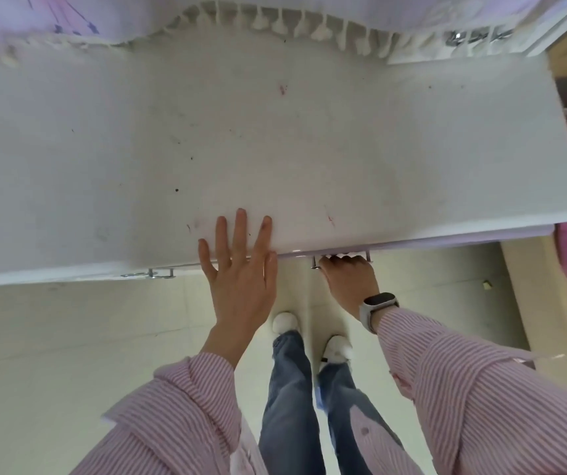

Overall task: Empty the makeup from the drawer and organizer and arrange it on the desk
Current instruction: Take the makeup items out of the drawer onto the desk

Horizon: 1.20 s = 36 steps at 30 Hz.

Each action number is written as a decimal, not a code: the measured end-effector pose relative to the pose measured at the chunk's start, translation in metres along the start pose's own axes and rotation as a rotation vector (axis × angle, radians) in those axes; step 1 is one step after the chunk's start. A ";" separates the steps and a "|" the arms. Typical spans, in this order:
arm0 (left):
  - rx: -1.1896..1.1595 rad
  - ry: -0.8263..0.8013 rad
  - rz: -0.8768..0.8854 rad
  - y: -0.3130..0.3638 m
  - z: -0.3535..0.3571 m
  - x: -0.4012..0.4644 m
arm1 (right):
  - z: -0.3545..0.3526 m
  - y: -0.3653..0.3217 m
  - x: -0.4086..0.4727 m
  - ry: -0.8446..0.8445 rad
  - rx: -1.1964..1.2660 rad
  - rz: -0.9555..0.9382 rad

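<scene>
A white desk [275,138] with small stains fills the upper half of the view. My left hand [241,269] lies flat with straight fingers on the desk's front edge. My right hand [348,277] curls round the metal handle [316,264] of the right drawer [429,240] just under the desktop. That drawer front stands slightly out from the desk edge and its inside is hidden. No makeup or organizer shows.
A second metal drawer handle [158,273] sits under the desk edge to the left. A fringed lilac cloth [275,15] hangs along the back. A wooden bed frame [532,286] with pink bedding stands at the right. Pale floor tiles lie below.
</scene>
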<state>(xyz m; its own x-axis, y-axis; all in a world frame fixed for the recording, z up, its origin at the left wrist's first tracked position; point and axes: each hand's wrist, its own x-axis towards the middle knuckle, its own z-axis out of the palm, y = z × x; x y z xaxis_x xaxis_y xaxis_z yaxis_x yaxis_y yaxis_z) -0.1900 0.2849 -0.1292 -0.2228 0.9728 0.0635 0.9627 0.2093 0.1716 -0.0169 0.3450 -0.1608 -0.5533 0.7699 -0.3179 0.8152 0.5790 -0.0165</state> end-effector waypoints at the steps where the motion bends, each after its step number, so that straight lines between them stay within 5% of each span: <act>1: -0.001 0.000 0.003 0.000 0.001 0.000 | -0.001 -0.001 0.001 -0.001 0.002 0.021; 11: 0.016 -0.050 0.020 0.000 -0.010 -0.002 | 0.012 -0.013 -0.050 -0.065 0.033 0.025; 18: -0.178 -0.021 0.087 0.017 -0.011 -0.077 | 0.038 -0.023 -0.102 -0.058 0.010 -0.014; 22: -0.114 -0.175 0.179 0.022 -0.001 -0.108 | 0.039 -0.015 -0.109 0.019 0.060 -0.068; 30: -0.101 -0.162 0.120 0.029 -0.001 -0.108 | 0.011 0.024 -0.146 0.449 0.395 -0.264; 36: -0.048 -0.233 0.034 0.043 -0.006 -0.103 | 0.017 0.057 -0.137 0.343 0.135 -0.088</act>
<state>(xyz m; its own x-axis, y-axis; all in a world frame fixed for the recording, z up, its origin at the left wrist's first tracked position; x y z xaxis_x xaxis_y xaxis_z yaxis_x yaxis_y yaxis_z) -0.1271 0.1932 -0.1221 -0.1440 0.9769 -0.1580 0.9594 0.1770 0.2198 0.1080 0.2679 -0.1344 -0.6287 0.7772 0.0261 0.7645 0.6239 -0.1621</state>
